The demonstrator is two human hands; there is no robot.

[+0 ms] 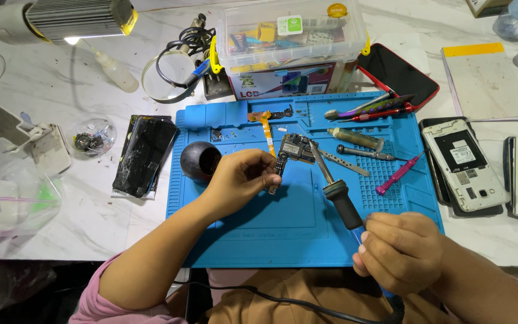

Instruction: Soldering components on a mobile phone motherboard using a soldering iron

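mat (259,222): matt blue rubber | soldering iron (337,189): metal tip, black grip | table (91,222): glossy marble

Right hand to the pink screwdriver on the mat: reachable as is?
Probably not without letting go: the right hand grips the soldering iron. The pink screwdriver lies uncovered on the blue mat, nothing between them.

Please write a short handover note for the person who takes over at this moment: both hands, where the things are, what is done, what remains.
Left hand: grip on the small circuit board, raised over the blue mat.
Right hand: grip on the soldering iron, tip at the board.
Nearby: tweezers and pink screwdriver on the mat; opened white phone to the right.
Done: board is out of a phone.
Left: soldering appears in progress; joints too small to judge.
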